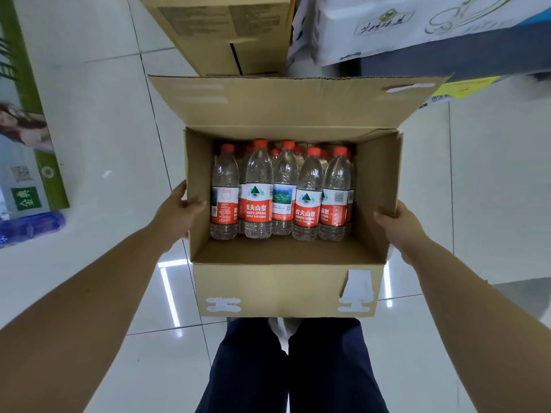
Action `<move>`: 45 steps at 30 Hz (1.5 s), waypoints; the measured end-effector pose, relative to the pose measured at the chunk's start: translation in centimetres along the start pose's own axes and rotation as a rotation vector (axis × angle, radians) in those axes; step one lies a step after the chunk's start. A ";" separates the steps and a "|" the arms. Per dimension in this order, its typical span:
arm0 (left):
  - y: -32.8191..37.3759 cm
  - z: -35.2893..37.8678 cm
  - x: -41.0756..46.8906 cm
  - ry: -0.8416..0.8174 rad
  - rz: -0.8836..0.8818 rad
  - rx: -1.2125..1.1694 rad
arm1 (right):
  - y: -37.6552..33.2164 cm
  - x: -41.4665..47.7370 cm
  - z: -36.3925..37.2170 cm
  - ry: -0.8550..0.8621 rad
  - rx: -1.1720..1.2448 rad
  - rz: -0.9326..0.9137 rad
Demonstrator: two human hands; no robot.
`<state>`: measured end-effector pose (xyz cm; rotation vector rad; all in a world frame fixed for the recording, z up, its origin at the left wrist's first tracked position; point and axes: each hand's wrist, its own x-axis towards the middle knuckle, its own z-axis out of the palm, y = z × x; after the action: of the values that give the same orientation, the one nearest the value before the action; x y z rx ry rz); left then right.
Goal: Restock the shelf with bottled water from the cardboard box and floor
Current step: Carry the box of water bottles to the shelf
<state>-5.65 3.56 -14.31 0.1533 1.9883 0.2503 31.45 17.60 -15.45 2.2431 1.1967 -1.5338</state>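
Note:
An open cardboard box (283,281) is held up in front of my legs, its far flap (283,102) raised. Inside stand several clear water bottles (258,189) with red caps and red labels, packed against the far wall; the near part of the box floor is bare. My left hand (179,213) grips the box's left wall, thumb over the rim. On the opposite side my right hand (396,225) grips the right wall, fingers over the rim. No shelf shows in this view.
A closed brown carton (226,31) sits on the white tiled floor beyond the box. White and blue printed cartons (417,28) stand at the top right. At the left lie a green-edged carton (26,150) and a blue wrapped bottle pack (29,226).

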 end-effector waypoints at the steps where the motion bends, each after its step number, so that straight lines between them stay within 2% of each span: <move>1: -0.1 -0.2 0.2 -0.035 -0.012 -0.007 | -0.1 0.1 0.0 -0.010 -0.019 0.002; 4: -0.2 -0.6 0.3 -0.131 -0.064 -0.010 | -0.5 0.2 0.1 -0.011 -0.080 0.003; 9: -0.2 0.1 0.0 -0.016 0.001 0.166 | -0.6 -0.1 0.3 0.030 -0.200 0.009; 13: 0.0 0.3 -0.1 0.007 0.013 0.221 | -0.6 -0.5 0.3 0.038 -0.254 -0.031; 18: 0.1 -0.6 0.7 -0.004 0.057 0.195 | -0.6 -0.5 -0.2 0.062 -0.209 -0.058; 23: -0.5 -0.5 0.7 0.018 0.121 0.249 | -0.9 -0.5 -1.0 0.014 -0.149 -0.062; 28: -1.6 -1.0 -0.9 -0.018 0.100 0.211 | -1.9 -1.8 -1.9 -0.026 -0.188 -0.095; 37: -3.2 -6.4 -10.9 -0.111 0.029 0.186 | -4.2 -11.4 -4.9 -0.135 -0.258 -0.071; 45: -3.7 -14.1 -26.3 -0.099 0.012 0.093 | -9.5 -26.1 -9.5 -0.155 -0.330 -0.114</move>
<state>-7.50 -7.26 13.63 0.2332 1.9024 0.1546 27.71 15.58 13.62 1.8420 1.4308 -1.3963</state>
